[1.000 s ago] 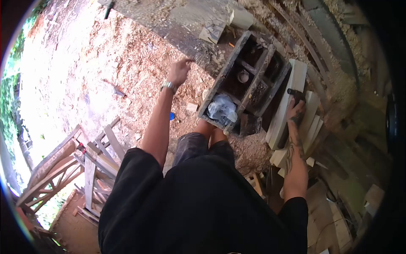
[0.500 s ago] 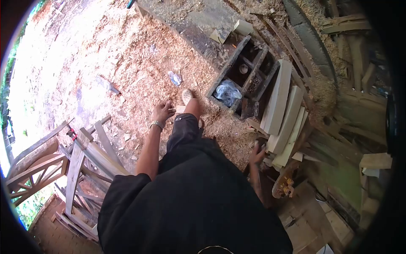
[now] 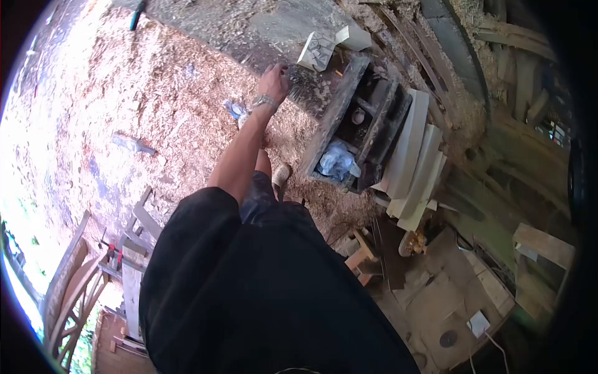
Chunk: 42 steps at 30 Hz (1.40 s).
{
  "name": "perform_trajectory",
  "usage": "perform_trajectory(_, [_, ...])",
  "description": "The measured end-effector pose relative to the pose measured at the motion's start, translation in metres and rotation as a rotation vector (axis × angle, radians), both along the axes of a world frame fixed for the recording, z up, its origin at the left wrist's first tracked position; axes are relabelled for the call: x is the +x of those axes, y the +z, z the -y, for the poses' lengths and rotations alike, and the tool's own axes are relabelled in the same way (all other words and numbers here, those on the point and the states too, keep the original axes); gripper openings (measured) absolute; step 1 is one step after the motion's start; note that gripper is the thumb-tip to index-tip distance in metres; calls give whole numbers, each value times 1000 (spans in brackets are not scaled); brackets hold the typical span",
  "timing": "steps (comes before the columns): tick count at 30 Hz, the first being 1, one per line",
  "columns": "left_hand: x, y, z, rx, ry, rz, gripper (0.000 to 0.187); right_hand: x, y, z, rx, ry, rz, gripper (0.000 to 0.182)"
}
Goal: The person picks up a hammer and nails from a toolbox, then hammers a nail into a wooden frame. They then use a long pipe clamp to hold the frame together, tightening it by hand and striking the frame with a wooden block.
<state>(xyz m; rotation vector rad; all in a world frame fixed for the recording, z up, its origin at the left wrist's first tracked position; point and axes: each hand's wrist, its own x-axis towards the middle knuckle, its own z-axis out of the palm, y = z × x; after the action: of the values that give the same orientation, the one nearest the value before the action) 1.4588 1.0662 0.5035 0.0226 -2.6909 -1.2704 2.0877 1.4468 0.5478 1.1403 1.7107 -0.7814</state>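
My left hand [image 3: 274,84] is stretched out ahead, a watch [image 3: 266,100] on its wrist. I see it from the back. Its fingers are loosely bent with a small gap by the thumb, and nothing shows in them. It hangs over the edge of a long, shavings-covered slab [image 3: 249,28]. Closest ahead and to its right is a pale wooden block [image 3: 316,52] with dark marks on its face, apart from the hand. A second pale block [image 3: 354,38] sits beside that one. My right hand is out of view, hidden below my dark shirt.
A divided wooden tool box [image 3: 331,128] holds a crumpled plastic bag [image 3: 338,161]. Pale timbers [image 3: 408,146] are stacked to its right. A hatchet-like tool [image 3: 134,143] lies among wood shavings on the left. Wooden frames [image 3: 68,299] stand lower left, and a dusty work surface [image 3: 430,311] lies lower right.
My left hand has swung forward and right, from beside my knee to the slab's edge. My right hand, earlier beside the timber stack, has left the view. The camera view has shifted.
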Motion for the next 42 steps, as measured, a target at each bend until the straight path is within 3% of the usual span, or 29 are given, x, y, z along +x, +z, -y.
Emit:
perform_trajectory(4, [-33,15,-29,-208,-396,194,19,-1,6,26,-66,-49,35,60])
perform_trajectory(8, [-41,-4,-45,-324,-514,172,25,57,-27,37,-104,-296,-40,61])
perform_trajectory(14, [-34,-9,-50,-332,-487,211,21,20,-13,75,12,-188,-20,63])
perform_trajectory(17, [-22,-11,-49,-210,-241,88,17,12,-10,74,72,-109,-35,64])
perform_trajectory(20, [-9,2,-25,-58,-177,308,22,5,-14,68,134,-25,-67,66])
perform_trajectory(22, [15,25,0,148,-93,310,23,-11,-14,61,172,48,-94,67])
perform_trajectory(24, [52,43,33,303,-2,428,25,-68,24,65,172,107,-106,62])
perform_trajectory(27, [142,16,96,377,98,285,40,-73,-45,15,-100,156,-332,57])
perform_trajectory(29, [218,0,144,579,192,419,30,-129,-8,25,-53,260,-283,53])
perform_trajectory(30, [260,16,159,645,308,438,25,-149,9,36,-40,324,-254,51])
perform_trajectory(33, [403,36,209,671,631,400,18,-173,-33,12,-366,249,-151,51])
perform_trajectory(34, [453,38,221,775,741,354,17,-189,-33,23,-329,395,-164,51])
perform_trajectory(35, [498,55,227,1075,852,264,18,-201,-31,35,-288,540,-185,51])
perform_trajectory(39, [653,96,240,1101,1221,16,25,-237,-19,98,-202,977,-254,50])
perform_trajectory(42, [705,90,244,1069,1456,-168,23,-263,-15,147,-174,1180,-288,50])
